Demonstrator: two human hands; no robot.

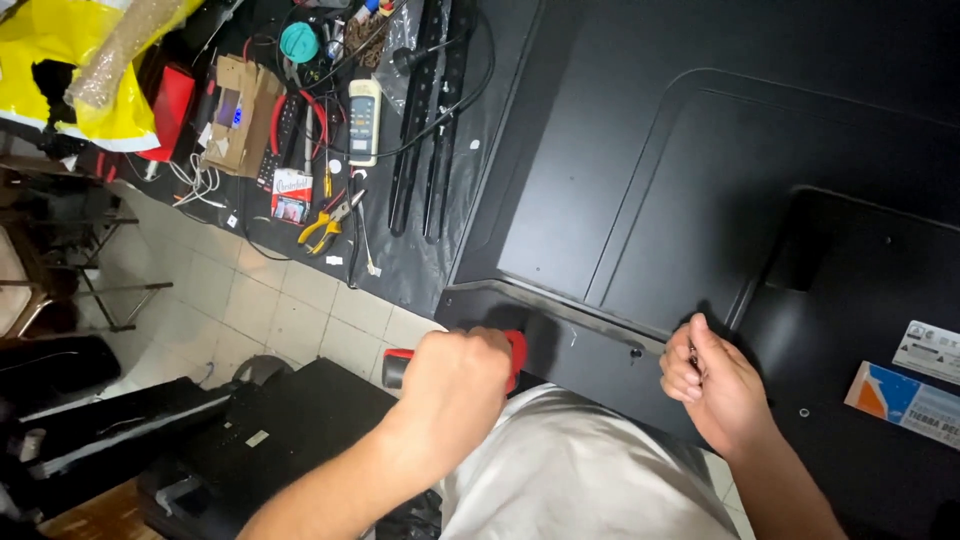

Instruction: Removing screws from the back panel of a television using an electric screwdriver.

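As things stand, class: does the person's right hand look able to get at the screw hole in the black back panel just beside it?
Probably yes. The right hand hovers closed just right of the screw hole on the black panel, with nothing between them.

The left hand (pixel 455 375) covers most of the red-handled tool (pixel 515 355), so only the red ends and a dark butt show; its working tip cannot be seen. The right hand (pixel 712 385) is curled closed, and whatever small thing sits in its fingers is hidden. The black back panel (pixel 700 150) runs off the top and right edges. The yellow bag (pixel 60 60) is cut by the top left corner. The clutter near the yellow-handled pliers (pixel 330 225) is too small to name.
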